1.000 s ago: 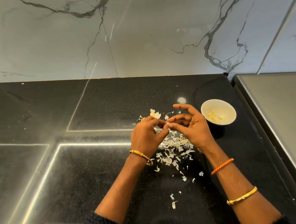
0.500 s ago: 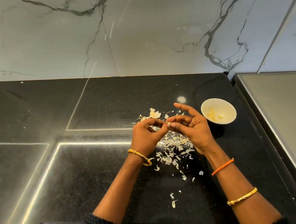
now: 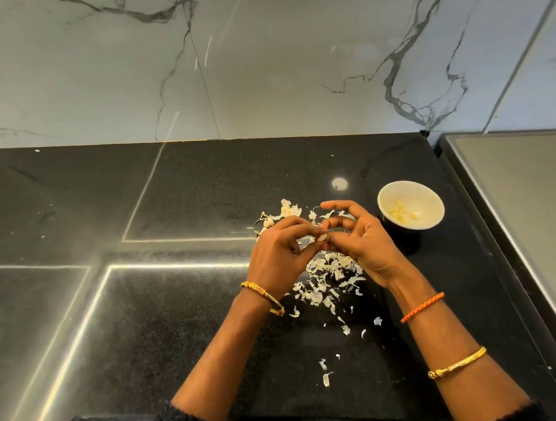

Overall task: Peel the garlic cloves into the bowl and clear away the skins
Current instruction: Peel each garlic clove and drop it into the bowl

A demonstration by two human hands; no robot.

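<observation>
Papery white garlic skins [image 3: 330, 273] litter black stone counter [image 3: 184, 314] beneath hands. Left hand [image 3: 279, 256] and right hand [image 3: 363, 244] both pinch small pale garlic clove [image 3: 323, 237]. White round bowl [image 3: 410, 205] lies right, beyond; right hand nearer.

No readable text, label, brand, number or sign shows anywhere in the head view
</observation>
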